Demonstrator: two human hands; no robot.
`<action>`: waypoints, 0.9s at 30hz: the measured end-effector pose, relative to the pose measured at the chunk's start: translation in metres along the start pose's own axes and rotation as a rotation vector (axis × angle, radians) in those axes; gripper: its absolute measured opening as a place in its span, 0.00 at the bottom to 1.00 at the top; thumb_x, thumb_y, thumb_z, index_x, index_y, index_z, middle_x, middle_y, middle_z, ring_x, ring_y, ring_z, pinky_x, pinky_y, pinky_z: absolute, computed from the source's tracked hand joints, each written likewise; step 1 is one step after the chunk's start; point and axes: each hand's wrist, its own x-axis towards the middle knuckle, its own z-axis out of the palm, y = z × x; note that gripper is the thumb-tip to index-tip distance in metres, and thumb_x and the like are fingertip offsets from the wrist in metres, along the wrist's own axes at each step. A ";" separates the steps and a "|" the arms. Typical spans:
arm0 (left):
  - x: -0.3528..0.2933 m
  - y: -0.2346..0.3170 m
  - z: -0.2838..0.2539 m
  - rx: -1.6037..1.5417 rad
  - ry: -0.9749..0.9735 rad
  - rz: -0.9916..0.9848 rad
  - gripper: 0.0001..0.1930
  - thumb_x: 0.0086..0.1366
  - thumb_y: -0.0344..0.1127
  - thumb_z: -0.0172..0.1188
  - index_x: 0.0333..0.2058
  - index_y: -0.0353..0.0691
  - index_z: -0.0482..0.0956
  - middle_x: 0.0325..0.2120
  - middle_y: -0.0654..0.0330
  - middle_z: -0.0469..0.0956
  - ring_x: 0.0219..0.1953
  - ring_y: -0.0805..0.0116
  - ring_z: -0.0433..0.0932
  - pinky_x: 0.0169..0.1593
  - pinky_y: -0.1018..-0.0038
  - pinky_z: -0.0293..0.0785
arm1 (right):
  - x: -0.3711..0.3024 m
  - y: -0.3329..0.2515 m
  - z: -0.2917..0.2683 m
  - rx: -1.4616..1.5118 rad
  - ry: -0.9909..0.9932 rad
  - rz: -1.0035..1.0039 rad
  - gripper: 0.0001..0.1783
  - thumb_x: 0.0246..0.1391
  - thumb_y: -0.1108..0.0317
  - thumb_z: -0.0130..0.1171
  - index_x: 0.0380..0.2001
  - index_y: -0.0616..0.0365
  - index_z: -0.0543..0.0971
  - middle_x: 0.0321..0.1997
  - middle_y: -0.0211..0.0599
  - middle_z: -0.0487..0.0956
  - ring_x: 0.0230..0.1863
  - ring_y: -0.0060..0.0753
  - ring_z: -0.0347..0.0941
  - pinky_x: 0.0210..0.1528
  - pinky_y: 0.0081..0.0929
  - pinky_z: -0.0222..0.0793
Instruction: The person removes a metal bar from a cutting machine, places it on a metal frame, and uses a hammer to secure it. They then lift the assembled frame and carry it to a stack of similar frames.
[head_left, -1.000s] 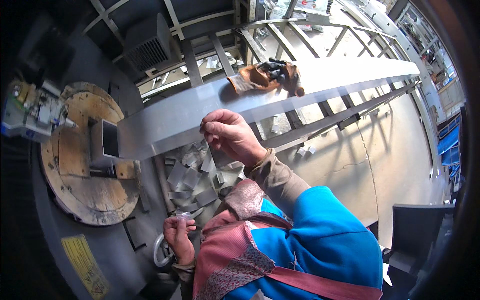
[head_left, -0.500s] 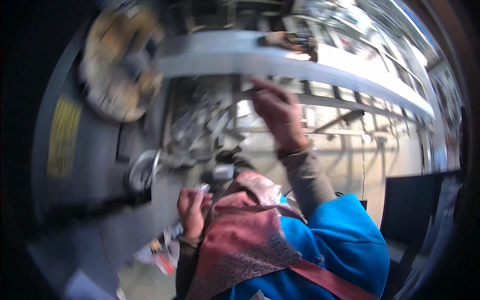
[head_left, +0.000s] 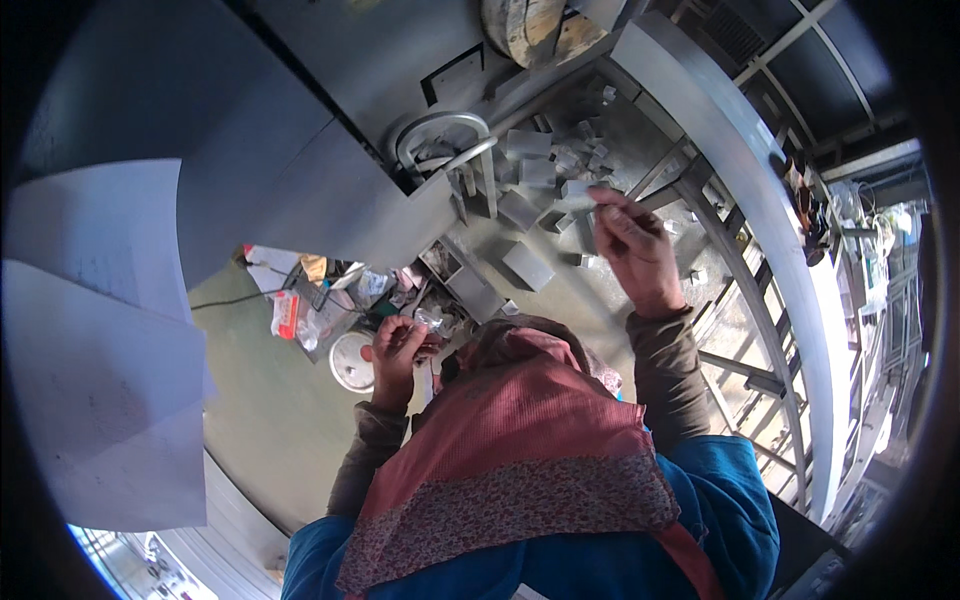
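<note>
In the head view, we see our left hand point(head_left: 397, 358) pinching a small clear plastic wrapper point(head_left: 430, 319) at its fingertips, beside a round white lid point(head_left: 350, 362). Our right hand point(head_left: 638, 255) hangs over scattered metal offcuts point(head_left: 527, 266), left of the long metal beam point(head_left: 737, 130), fingers bunched; we cannot tell whether they grip anything.

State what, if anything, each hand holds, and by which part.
Left hand: a clear plastic piece, pinched apparently by its lower edge. Right hand: cannot be told.
</note>
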 end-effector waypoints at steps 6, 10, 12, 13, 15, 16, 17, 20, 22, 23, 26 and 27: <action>-0.047 -0.032 -0.031 -0.112 0.211 -0.034 0.05 0.72 0.32 0.59 0.42 0.41 0.74 0.38 0.56 0.83 0.36 0.65 0.85 0.39 0.72 0.81 | 0.009 0.026 0.033 0.029 -0.175 0.225 0.18 0.68 0.67 0.59 0.56 0.66 0.79 0.36 0.28 0.77 0.35 0.18 0.69 0.37 0.15 0.62; -0.092 -0.055 -0.035 -0.190 0.333 -0.043 0.08 0.71 0.33 0.61 0.43 0.39 0.73 0.42 0.54 0.82 0.39 0.62 0.86 0.41 0.70 0.83 | 0.025 0.055 0.036 -0.020 -0.296 0.275 0.13 0.66 0.67 0.63 0.48 0.65 0.82 0.31 0.30 0.79 0.28 0.18 0.69 0.29 0.16 0.60; -0.115 -0.065 -0.032 -0.190 0.412 -0.058 0.07 0.72 0.32 0.60 0.43 0.39 0.73 0.42 0.53 0.82 0.39 0.62 0.86 0.41 0.69 0.83 | 0.027 0.072 0.035 -0.025 -0.334 0.334 0.12 0.65 0.67 0.63 0.47 0.64 0.82 0.31 0.32 0.79 0.26 0.19 0.69 0.25 0.14 0.60; -0.126 -0.069 -0.030 -0.195 0.434 -0.045 0.07 0.72 0.32 0.60 0.43 0.38 0.73 0.42 0.53 0.82 0.39 0.61 0.86 0.41 0.69 0.83 | 0.026 0.079 0.036 -0.010 -0.329 0.393 0.12 0.65 0.67 0.63 0.46 0.64 0.82 0.31 0.31 0.79 0.26 0.20 0.69 0.25 0.14 0.59; -0.150 -0.077 -0.025 -0.213 0.532 -0.082 0.07 0.72 0.32 0.60 0.43 0.39 0.72 0.41 0.52 0.83 0.38 0.61 0.87 0.40 0.70 0.83 | 0.022 0.094 0.038 0.011 -0.310 0.510 0.11 0.65 0.68 0.63 0.44 0.64 0.82 0.30 0.31 0.78 0.25 0.20 0.68 0.25 0.14 0.58; -0.160 -0.080 -0.023 -0.219 0.577 -0.094 0.08 0.71 0.33 0.61 0.43 0.38 0.72 0.41 0.53 0.83 0.38 0.62 0.87 0.40 0.70 0.83 | 0.018 0.100 0.040 -0.070 -0.312 0.520 0.11 0.66 0.66 0.62 0.43 0.64 0.82 0.29 0.30 0.77 0.25 0.19 0.67 0.24 0.16 0.57; -0.169 -0.084 -0.021 -0.225 0.620 -0.103 0.09 0.71 0.34 0.62 0.43 0.38 0.72 0.40 0.53 0.83 0.37 0.62 0.86 0.40 0.71 0.83 | 0.015 0.106 0.042 -0.046 -0.338 0.561 0.11 0.66 0.65 0.61 0.42 0.64 0.82 0.28 0.29 0.77 0.25 0.19 0.68 0.25 0.16 0.58; -0.194 -0.094 -0.017 -0.272 0.672 -0.057 0.08 0.71 0.32 0.62 0.43 0.38 0.72 0.39 0.53 0.83 0.37 0.63 0.86 0.38 0.72 0.83 | 0.002 0.121 0.048 -0.020 -0.379 0.708 0.13 0.68 0.62 0.60 0.39 0.63 0.83 0.27 0.28 0.77 0.25 0.18 0.68 0.26 0.15 0.58; -0.206 -0.100 -0.018 -0.316 0.722 -0.076 0.07 0.71 0.30 0.61 0.42 0.38 0.72 0.38 0.53 0.83 0.36 0.63 0.86 0.38 0.72 0.83 | -0.006 0.130 0.054 0.078 -0.435 0.774 0.13 0.68 0.61 0.60 0.41 0.62 0.83 0.28 0.27 0.75 0.26 0.18 0.67 0.27 0.14 0.58; -0.211 -0.103 -0.021 -0.325 0.713 -0.041 0.07 0.71 0.30 0.61 0.42 0.38 0.72 0.38 0.53 0.83 0.36 0.63 0.87 0.38 0.72 0.83 | -0.010 0.135 0.057 0.082 -0.420 0.803 0.13 0.68 0.61 0.60 0.43 0.62 0.83 0.29 0.26 0.75 0.27 0.18 0.67 0.27 0.14 0.58; -0.223 -0.105 -0.037 -0.343 0.725 -0.009 0.06 0.71 0.30 0.60 0.41 0.39 0.73 0.38 0.54 0.84 0.36 0.63 0.87 0.39 0.72 0.83 | -0.025 0.146 0.071 0.024 -0.424 0.807 0.14 0.68 0.63 0.60 0.48 0.62 0.82 0.31 0.26 0.76 0.28 0.17 0.67 0.27 0.14 0.57; -0.227 -0.105 -0.045 -0.344 0.724 -0.014 0.05 0.71 0.30 0.60 0.41 0.39 0.73 0.38 0.54 0.84 0.36 0.63 0.87 0.39 0.72 0.83 | -0.028 0.149 0.078 0.046 -0.431 0.795 0.15 0.68 0.63 0.60 0.49 0.63 0.82 0.32 0.26 0.76 0.28 0.17 0.67 0.27 0.14 0.57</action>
